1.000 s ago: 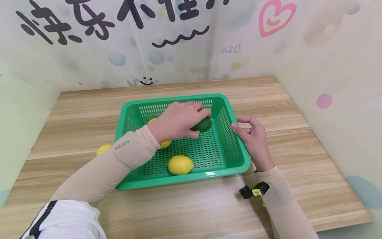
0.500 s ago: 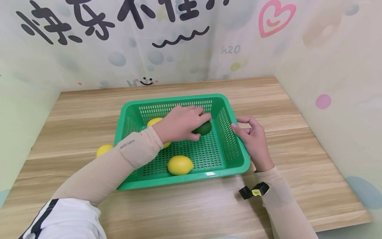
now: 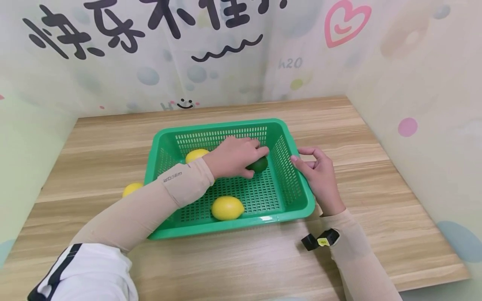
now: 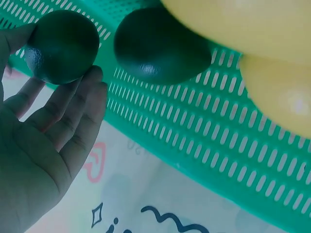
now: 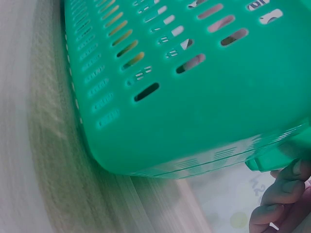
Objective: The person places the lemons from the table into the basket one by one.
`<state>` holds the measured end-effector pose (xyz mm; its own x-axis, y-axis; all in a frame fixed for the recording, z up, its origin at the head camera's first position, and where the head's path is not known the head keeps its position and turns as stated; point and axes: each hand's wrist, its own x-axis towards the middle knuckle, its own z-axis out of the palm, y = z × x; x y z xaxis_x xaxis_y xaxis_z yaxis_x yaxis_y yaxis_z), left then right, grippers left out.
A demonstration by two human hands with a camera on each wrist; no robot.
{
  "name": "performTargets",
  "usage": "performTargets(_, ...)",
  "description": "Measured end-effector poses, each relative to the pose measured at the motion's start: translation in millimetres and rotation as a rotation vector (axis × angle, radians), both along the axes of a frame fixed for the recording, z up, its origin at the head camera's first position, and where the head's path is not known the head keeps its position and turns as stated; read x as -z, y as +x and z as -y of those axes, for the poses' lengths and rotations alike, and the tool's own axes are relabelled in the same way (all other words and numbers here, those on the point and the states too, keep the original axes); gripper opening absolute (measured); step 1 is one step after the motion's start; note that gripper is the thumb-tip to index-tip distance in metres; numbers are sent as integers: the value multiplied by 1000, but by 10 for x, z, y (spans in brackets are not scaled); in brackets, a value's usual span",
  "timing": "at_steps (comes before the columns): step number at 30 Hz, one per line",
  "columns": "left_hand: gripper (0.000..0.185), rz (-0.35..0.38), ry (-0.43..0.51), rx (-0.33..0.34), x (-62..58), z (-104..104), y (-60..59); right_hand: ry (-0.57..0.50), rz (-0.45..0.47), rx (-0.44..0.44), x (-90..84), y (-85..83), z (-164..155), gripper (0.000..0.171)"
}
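A green perforated basket point(image 3: 226, 229) stands on the wooden table. My left hand point(image 3: 235, 156) reaches into its far right corner and pinches a dark green fruit point(image 3: 260, 164) low over the floor. In the left wrist view the thumb and fingers of my left hand point(image 4: 43, 126) touch that fruit point(image 4: 60, 46), and a second dark green fruit point(image 4: 163, 46) lies beside it on the basket floor point(image 4: 194, 136). My right hand point(image 3: 318, 171) holds the basket's right rim. The right wrist view shows its curled fingers point(image 5: 284, 199) under the rim of the basket point(image 5: 194, 111).
Two lemons lie in the basket, one at the front point(image 3: 227, 207) and one at the back left point(image 3: 196, 155). A third lemon point(image 3: 132, 189) sits on the table left of the basket. Printed walls close in the table on three sides.
My left hand has lowered the dark green fruit a little toward the basket floor, uncovering more of the back lemon. The right hand has stayed at the rim.
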<state>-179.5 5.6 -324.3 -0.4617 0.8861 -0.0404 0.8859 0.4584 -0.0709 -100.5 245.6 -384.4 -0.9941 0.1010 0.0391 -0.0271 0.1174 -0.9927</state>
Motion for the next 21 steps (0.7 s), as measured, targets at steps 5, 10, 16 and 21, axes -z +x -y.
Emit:
performTargets(5,55,17,-38,0,69,-31,-9,-1,-6,-2,1,0,2,45)
performTargets(10,59,-4,-71,7,139,-39,-26,-3,6,0,1,7,2,46)
performTargets(16,59,-27,-72,12,189,-41,-34,5,4,5,3,4,1,46)
performTargets(21,56,-52,-49,23,225,-44,-30,10,4,3,-7,0,5,46)
